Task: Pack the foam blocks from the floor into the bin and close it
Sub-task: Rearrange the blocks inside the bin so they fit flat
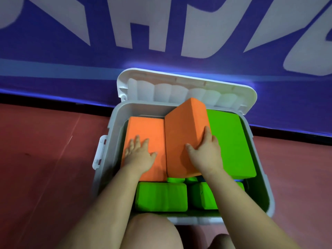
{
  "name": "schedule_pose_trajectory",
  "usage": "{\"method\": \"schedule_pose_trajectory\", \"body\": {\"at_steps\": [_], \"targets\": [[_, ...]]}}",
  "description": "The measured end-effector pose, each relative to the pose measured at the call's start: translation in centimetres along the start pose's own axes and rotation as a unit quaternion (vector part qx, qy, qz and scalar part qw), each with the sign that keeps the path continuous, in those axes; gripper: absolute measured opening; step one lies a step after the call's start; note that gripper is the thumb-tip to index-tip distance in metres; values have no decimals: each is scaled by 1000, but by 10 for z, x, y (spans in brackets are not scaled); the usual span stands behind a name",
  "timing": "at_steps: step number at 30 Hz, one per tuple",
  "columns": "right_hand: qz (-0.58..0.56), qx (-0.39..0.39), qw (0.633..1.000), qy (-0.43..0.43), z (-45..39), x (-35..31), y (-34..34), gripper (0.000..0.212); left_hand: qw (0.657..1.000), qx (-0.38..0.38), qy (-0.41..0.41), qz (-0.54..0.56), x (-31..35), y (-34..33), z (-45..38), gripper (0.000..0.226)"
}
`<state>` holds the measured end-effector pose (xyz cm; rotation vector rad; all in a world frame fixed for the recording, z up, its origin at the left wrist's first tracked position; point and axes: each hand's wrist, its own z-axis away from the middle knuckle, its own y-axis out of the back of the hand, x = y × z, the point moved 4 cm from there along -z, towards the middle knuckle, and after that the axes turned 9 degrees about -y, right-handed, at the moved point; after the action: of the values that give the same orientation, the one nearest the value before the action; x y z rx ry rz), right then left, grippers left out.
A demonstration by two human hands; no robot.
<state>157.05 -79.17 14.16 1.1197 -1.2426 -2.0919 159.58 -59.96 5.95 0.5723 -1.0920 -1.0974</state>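
Note:
A white plastic bin [115, 133] stands on the red floor with its lid [186, 81] swung open at the back. Inside lie green and orange foam blocks. My left hand [139, 153] presses flat on an orange block [145, 130] at the bin's left. My right hand [204, 151] grips the edge of a second orange block [185, 126], which sits tilted, its far end raised above the rim. A large green block [230, 141] lies at the right. Two smaller green blocks [161, 196] fill the near side.
A blue banner with large white letters [143, 24] hangs right behind the bin. Red floor [45, 159] stretches to the left and right. A white latch [99, 151] sticks out from the bin's left side. My knee [152, 230] is against the bin's near wall.

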Motion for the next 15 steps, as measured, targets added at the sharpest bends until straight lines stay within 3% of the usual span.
{"method": "schedule_pose_trajectory", "body": {"at_steps": [9,13,15], "targets": [[-28,-9,999,23,5,-7,-9,86,997,-20,59,-55,-23,0,8,86],[34,57,998,20,6,1,3,84,995,-28,72,-59,-4,-6,4,91],[56,50,997,7,6,4,-1,82,995,-32,73,-61,0,-7,2,91]]}}
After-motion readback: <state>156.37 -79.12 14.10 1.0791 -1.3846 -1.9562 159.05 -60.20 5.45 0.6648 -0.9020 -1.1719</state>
